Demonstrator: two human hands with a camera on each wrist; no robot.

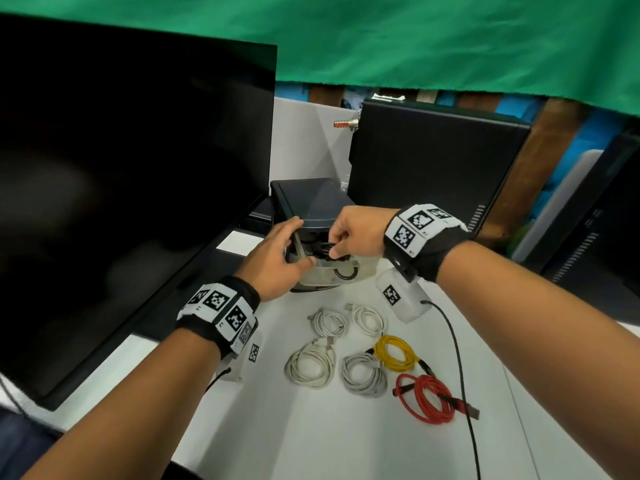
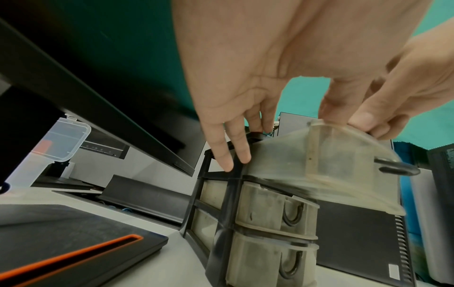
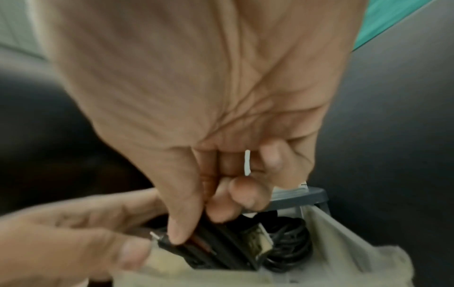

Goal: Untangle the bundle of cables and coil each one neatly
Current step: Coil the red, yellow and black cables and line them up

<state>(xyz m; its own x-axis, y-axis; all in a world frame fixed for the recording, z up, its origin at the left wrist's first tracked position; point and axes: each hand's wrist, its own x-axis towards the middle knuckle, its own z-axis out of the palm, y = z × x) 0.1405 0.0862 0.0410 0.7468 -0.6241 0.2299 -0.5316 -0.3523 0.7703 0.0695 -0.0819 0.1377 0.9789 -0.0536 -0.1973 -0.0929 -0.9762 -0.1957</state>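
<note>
The right hand [image 3: 221, 136] fills the right wrist view. Its thumb and fingers [image 3: 245, 196] are curled and pinch a bunch of black cables [image 3: 221, 250] down inside the top drawer [image 2: 343, 170]. A flat metal plug [image 3: 258, 242] pokes out beside the thumb. More black cable lies coiled deeper in the drawer, just past the fingers.

The left hand [image 1: 277, 258] is right next to the right hand. Its thumb presses on the cloudy front edge of the drawer, and its fingers are stretched out and rest on the black frame of the small drawer box [image 2: 221, 213]. The top drawer is pulled out. Two more cloudy drawers sit shut below it.

On the white worktop [image 1: 311, 445], nearer the body than both hands, lie the coiled cables. Four are white: two small ones [image 1: 329, 322] [image 1: 369, 318] closest to the hands, and two bigger ones [image 1: 310, 367] [image 1: 363, 374] behind those. A yellow cable [image 1: 394, 351] sits coiled to the right of the white ones. A red cable [image 1: 427, 398] sits coiled nearest the body, under the right arm. None of the coils touch the hands.

A big dark screen [image 1: 121, 185] stands to the left of the left hand. A black computer box [image 1: 433, 161] stands past the right hand. Green cloth [image 1: 415, 39] hangs behind.
</note>
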